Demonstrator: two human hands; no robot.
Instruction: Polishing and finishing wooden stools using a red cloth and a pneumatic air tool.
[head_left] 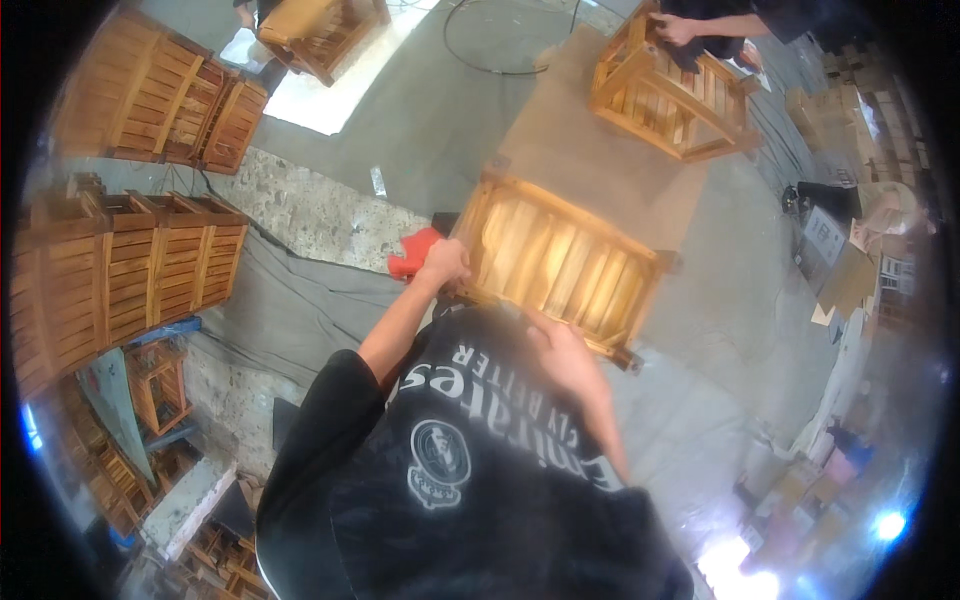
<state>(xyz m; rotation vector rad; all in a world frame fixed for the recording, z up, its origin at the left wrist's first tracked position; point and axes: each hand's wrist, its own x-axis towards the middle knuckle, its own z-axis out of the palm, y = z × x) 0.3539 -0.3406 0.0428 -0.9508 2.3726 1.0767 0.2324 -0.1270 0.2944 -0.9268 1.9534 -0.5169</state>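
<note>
In front of me is a honey-coloured slatted wooden piece of furniture (560,262), with a rectangular frame and dark ends at its corners. At its left near corner my left hand (447,262) is closed, with a red cloth (412,252) bunched in it and sticking out to the left. My right hand (568,358) is at the near long rail, close to my dark shirt. Motion blur smears its fingers, so their grip does not show clearly.
Brown cardboard (600,175) lies under the far side. Beyond it another person's hand (680,28) touches a similar wooden frame (675,95). Stacked slatted wooden pieces (150,265) stand at the left. A white sheet (335,95) lies far left, cartons (835,255) at the right.
</note>
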